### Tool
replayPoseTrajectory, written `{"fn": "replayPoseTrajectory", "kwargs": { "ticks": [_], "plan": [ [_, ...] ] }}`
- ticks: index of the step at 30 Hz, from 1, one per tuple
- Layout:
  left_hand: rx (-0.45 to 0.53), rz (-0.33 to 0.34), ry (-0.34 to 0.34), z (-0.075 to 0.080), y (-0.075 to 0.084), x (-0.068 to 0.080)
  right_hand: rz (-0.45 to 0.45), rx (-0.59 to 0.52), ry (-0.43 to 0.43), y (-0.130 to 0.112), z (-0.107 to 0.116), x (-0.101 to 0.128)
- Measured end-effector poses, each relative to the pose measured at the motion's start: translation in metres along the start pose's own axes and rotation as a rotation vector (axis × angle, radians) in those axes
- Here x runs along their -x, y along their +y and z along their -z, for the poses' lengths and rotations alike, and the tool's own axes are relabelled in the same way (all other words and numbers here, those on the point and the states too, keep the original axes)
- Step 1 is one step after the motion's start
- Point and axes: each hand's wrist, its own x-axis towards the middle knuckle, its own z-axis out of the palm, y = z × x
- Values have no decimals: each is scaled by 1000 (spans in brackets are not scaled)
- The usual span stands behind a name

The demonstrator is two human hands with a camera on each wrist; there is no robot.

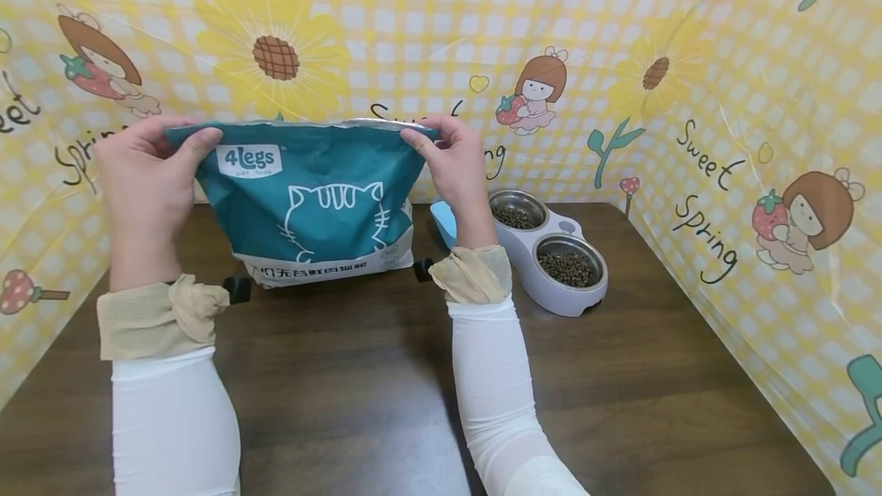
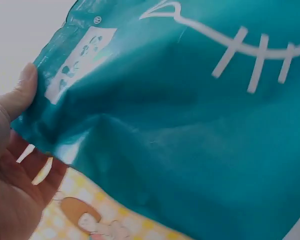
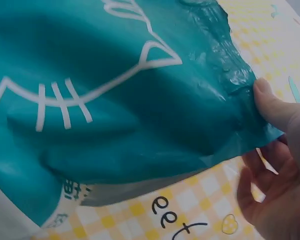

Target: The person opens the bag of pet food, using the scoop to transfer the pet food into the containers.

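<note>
Both hands on the bag's top corners

Now your left hand (image 1: 141,174) pinches the upper left corner of the teal cat food bag (image 1: 310,205), your right hand (image 1: 451,163) pinches its upper right corner. It stands upright near the table's (image 1: 358,373) far edge, just beside the double feeding bowl (image 1: 551,259).

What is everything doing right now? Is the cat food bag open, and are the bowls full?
Cat food bag: upright on the table, top edge pinched flat.
Left hand: pinches the bag's top left corner.
Right hand: pinches the bag's top right corner.
Double bowl feeder: both bowls hold kibble.
Blue scoop: behind the right wrist, mostly hidden.
</note>
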Motion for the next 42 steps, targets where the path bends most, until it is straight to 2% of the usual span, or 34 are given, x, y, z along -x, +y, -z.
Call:
{"fn": "replayPoseTrajectory", "kwargs": {
  "ticks": [4,6,11,14,18,23,27,30,34,37,39,41,42],
  "plan": [
    [112,26,9,-4,-6,-3,16,22,34,1,-2,0],
    [206,15,11,-5,-9,-4,11,13,44,2,-2,-1],
    [452,28,26,-7,-17,-7,-68,-108,28,8,-1,-3],
    [502,79,48,-8,-21,-8,-118,-177,-16,11,0,-3],
    [574,98,84,-10,-24,-9,-140,-199,-36,13,-2,-4],
    [645,125,61,-6,-26,-10,-149,-228,-24,14,-6,-3],
    [647,97,27,-4,-26,-10,-142,-236,-24,16,-8,-4],
    [648,72,43,-8,-24,-9,-117,-237,-26,16,-7,-4],
    [654,94,65,-15,-20,-8,-96,-243,-39,15,-4,-4],
    [633,106,34,-13,-18,-8,-97,-235,-59,13,-2,-4],
    [562,101,7,-9,-14,-8,-100,-206,-71,12,-1,-3],
    [417,74,-26,-3,-6,-6,-83,-158,-81,8,1,-3],
    [306,54,-44,-1,-1,-4,-61,-119,-86,4,1,-2]
  ]
}}
